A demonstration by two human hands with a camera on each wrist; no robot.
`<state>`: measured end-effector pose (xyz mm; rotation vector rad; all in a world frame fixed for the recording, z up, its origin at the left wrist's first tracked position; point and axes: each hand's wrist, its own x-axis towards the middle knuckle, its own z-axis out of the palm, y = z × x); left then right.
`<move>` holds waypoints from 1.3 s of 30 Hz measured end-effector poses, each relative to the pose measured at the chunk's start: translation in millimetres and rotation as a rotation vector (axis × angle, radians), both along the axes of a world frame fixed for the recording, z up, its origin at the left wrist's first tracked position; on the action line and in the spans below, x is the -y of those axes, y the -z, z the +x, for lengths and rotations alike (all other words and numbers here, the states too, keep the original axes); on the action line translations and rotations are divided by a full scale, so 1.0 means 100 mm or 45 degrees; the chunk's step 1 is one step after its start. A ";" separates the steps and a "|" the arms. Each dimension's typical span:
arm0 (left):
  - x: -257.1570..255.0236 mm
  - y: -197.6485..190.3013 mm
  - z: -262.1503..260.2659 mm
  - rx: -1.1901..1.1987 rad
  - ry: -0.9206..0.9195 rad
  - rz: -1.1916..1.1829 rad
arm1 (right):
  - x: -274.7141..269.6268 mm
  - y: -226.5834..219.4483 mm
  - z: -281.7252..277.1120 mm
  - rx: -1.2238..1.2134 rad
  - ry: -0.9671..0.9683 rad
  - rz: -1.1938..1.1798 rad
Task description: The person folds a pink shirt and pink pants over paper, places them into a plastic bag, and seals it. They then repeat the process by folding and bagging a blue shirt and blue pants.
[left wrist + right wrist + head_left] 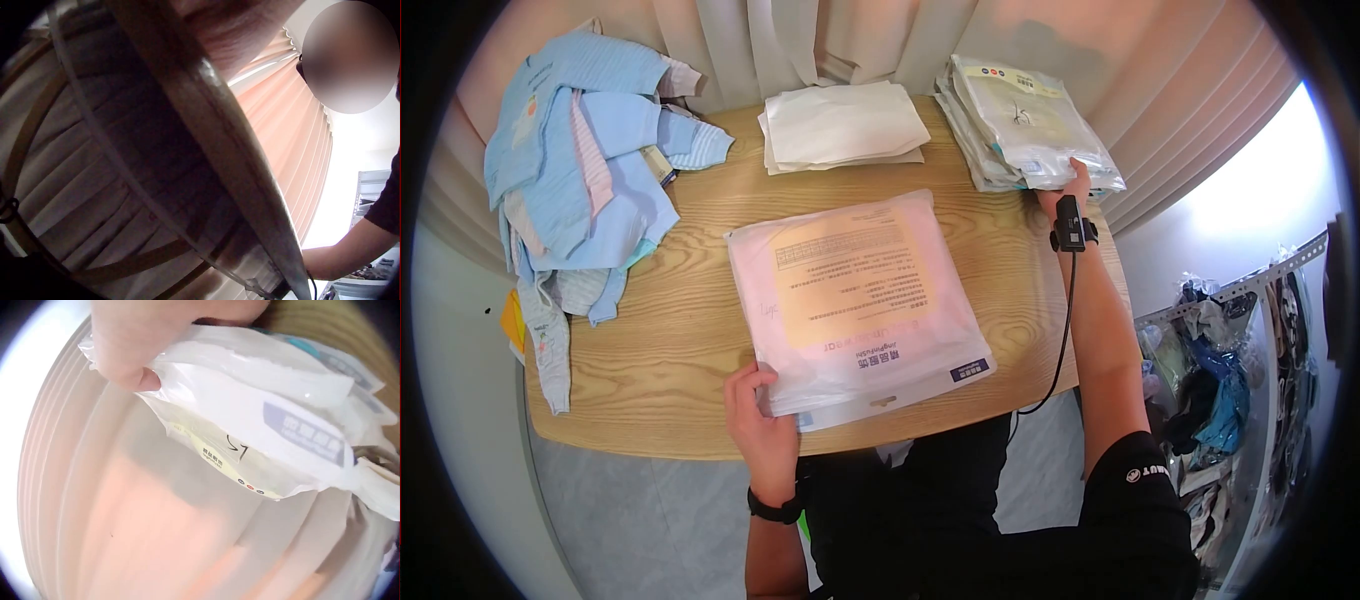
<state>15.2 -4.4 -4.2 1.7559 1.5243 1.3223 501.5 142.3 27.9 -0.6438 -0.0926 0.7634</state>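
A flat plastic clothing bag (860,270) with pink contents, a peach printed panel and a punched hanging hole lies in the middle of the wooden table (690,400). My left hand (762,430) holds its near left corner. At the back right, my right hand (1070,188) grips the near edge of the top clear clothing bag (1040,115) on a stack, thumb on top. In the right wrist view the thumb of my right hand (140,344) presses on that bag's edge (237,400), which bears a pale yellow band and a handwritten mark.
Light blue and striped baby clothes (590,160) are heaped at the left, with a sleeve over the edge. A white paper stack (845,125) lies at the back, before the curtain (780,40). A rack of bagged clothes (1220,390) stands right; a cable (1060,360) hangs from my right wrist.
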 end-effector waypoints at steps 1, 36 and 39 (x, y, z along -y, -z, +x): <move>0.00 0.00 0.00 0.015 0.001 0.004 | 0.01 0.03 0.03 0.001 0.000 -0.001; 0.02 -0.03 -0.02 0.057 0.053 -0.015 | 2.41 0.09 -0.30 0.035 0.087 -0.018; 0.01 -0.02 -0.01 0.035 0.032 -0.004 | 2.22 0.16 -0.28 -0.011 0.168 -0.035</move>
